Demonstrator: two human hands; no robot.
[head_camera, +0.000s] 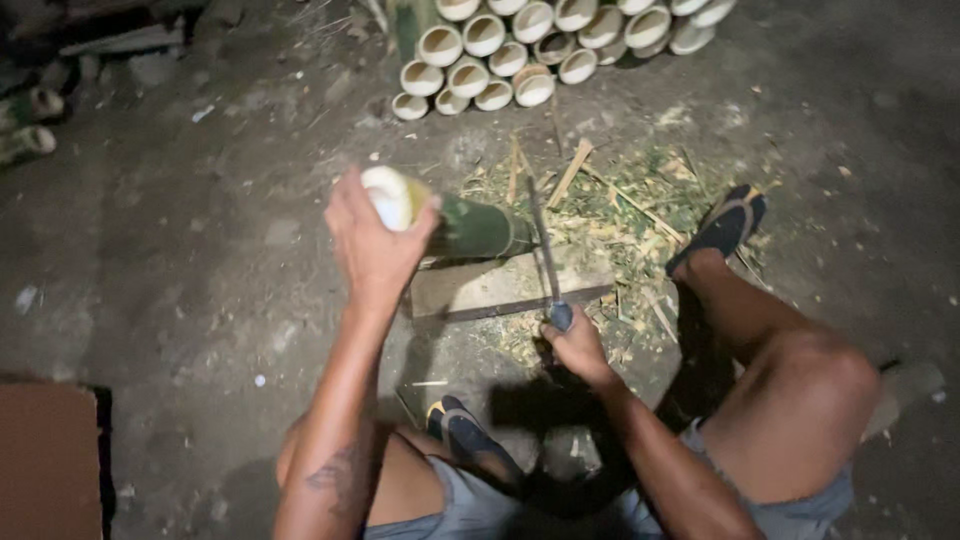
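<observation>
My left hand (372, 238) grips the pale cut end of a green bamboo section (470, 226), holding it level above a wooden block (500, 288) on the ground. My right hand (578, 347) is closed around the handle of a long dark blade (543, 243), whose edge rests against the far end of the bamboo section. The blade points away from me. My knees and sandalled feet frame the block on both sides.
A stack of several cut bamboo tubes (530, 45) lies at the top, open ends facing me. Green shavings and splinters (630, 215) litter the dirt around the block. A cardboard piece (45, 460) sits bottom left. More bamboo pieces (30, 120) lie far left.
</observation>
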